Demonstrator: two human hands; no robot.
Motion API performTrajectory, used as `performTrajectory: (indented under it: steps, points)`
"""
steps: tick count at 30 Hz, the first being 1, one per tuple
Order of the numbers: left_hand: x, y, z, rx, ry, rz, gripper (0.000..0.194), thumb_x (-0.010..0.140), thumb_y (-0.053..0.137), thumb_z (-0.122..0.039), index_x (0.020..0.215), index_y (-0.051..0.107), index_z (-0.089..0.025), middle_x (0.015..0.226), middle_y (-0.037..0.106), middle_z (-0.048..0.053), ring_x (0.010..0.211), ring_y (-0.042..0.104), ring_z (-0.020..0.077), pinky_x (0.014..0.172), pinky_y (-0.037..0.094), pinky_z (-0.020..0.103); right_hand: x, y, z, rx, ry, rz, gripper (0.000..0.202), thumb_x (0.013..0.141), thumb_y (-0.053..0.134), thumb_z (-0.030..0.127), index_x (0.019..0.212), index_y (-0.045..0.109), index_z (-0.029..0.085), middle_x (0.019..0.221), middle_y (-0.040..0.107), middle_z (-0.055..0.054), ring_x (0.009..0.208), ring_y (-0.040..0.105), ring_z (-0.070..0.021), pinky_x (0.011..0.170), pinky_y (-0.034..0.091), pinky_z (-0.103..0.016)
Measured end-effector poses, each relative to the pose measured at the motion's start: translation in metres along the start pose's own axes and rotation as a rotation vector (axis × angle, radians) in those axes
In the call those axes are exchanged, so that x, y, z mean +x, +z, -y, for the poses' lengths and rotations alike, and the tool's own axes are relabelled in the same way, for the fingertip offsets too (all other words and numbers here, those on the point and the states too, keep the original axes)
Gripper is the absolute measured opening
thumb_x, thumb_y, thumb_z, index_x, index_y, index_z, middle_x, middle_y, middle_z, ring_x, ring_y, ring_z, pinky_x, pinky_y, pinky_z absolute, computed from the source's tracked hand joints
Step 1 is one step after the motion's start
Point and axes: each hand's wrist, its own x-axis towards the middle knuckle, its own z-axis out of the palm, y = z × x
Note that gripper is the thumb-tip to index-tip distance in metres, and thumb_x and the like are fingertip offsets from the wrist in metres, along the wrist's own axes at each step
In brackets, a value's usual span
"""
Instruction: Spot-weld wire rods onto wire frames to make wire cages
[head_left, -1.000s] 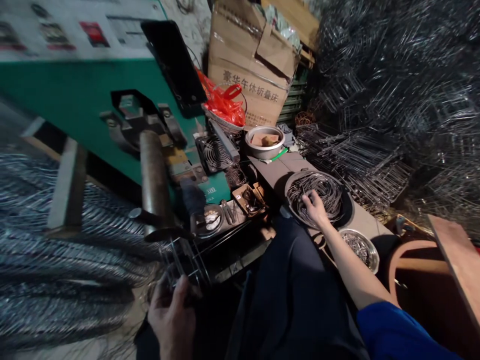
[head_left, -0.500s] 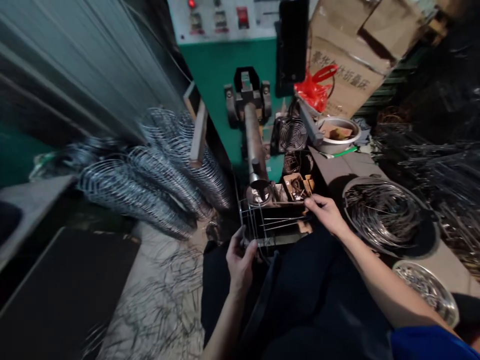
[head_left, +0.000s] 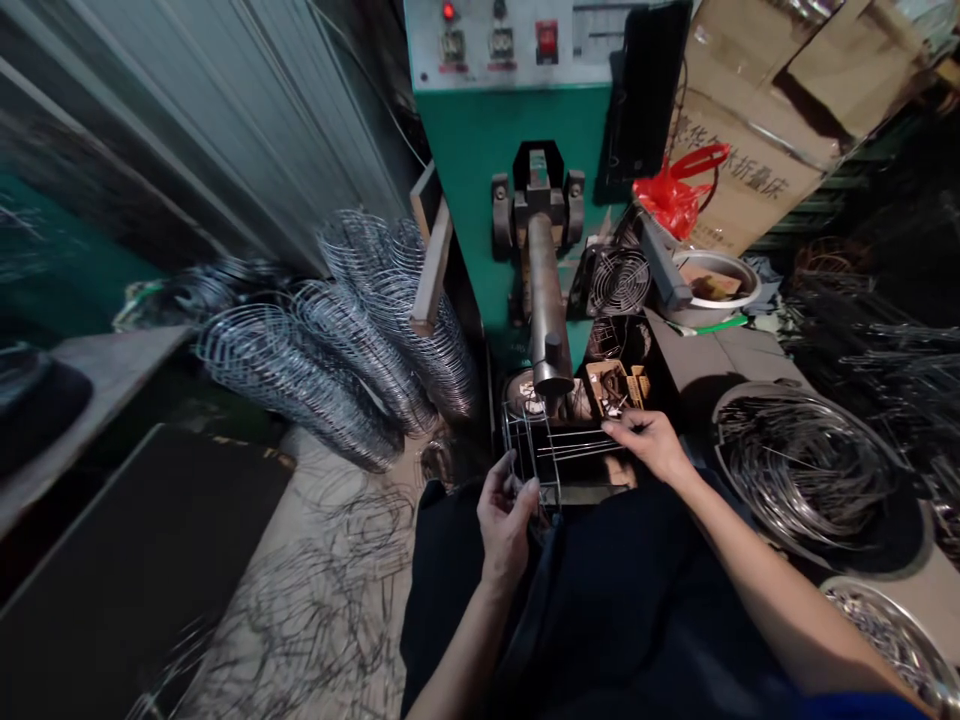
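Note:
Low in front of me, my left hand [head_left: 507, 515] grips a small wire frame [head_left: 531, 440] by its near end, fingers closed round it. My right hand [head_left: 646, 440] pinches several thin straight metal rods [head_left: 574, 443] that point left toward the frame. Above both hands juts the metal arm [head_left: 549, 310] of a green machine [head_left: 517, 125]. Small parts lie in an open cardboard box [head_left: 609, 388] just beyond my right hand. The far end of the wire frame is hard to make out under the arm.
Stacks of wire rings [head_left: 292, 380] stand on the left, with loose wires [head_left: 322, 600] over the floor. To the right are a round tray of wire rods [head_left: 806, 455], a metal bowl of small parts [head_left: 889, 640] and a white basin [head_left: 716, 280]. A wooden bar [head_left: 433, 270] sticks out beside the machine.
My view has turned left, so the scene sits further right. My right hand has brought the rods a little closer to the wire frame, and my left hand keeps its grip.

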Motion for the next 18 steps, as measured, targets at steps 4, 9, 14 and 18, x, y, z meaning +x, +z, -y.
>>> performTrajectory:
  steps: [4,9,14,18]
  points:
    - [0.005,0.002,0.001,-0.013,-0.007,0.001,0.061,0.075,0.08,-0.032,0.129,0.056,-0.019,0.071,0.049,-0.007,0.054,0.047,0.0036,0.05,0.045,0.016,0.008,-0.002,-0.002,-0.029,0.019,0.022,0.06,0.073,0.07,0.065,0.05,0.039,0.02,0.053,0.032,0.005,0.055,0.03,-0.0115,0.056,0.024,-0.028]
    - [0.008,0.007,-0.005,-0.001,-0.029,-0.004,0.064,0.074,0.08,-0.036,0.13,0.055,-0.018,0.067,0.046,-0.008,0.047,0.045,0.0039,0.044,0.045,0.018,0.017,-0.003,-0.004,-0.02,0.005,0.018,0.06,0.073,0.071,0.064,0.051,0.037,0.02,0.054,0.032,0.005,0.056,0.03,-0.0114,0.056,0.024,-0.028]
    - [0.013,0.009,-0.007,-0.011,-0.026,0.001,0.065,0.073,0.08,-0.037,0.13,0.055,-0.018,0.073,0.047,-0.007,0.049,0.045,0.004,0.043,0.047,0.018,0.025,-0.005,-0.001,-0.055,0.0,0.046,0.063,0.073,0.069,0.068,0.05,0.036,0.02,0.054,0.031,0.004,0.056,0.029,-0.0115,0.055,0.023,-0.028]
    - [0.017,0.01,-0.005,-0.017,-0.023,0.012,0.063,0.074,0.079,-0.036,0.13,0.055,-0.02,0.072,0.045,-0.008,0.048,0.045,0.0035,0.045,0.048,0.019,0.03,-0.007,0.003,-0.083,-0.001,0.053,0.064,0.072,0.068,0.07,0.05,0.035,0.021,0.054,0.029,0.004,0.056,0.027,-0.0115,0.054,0.022,-0.028]
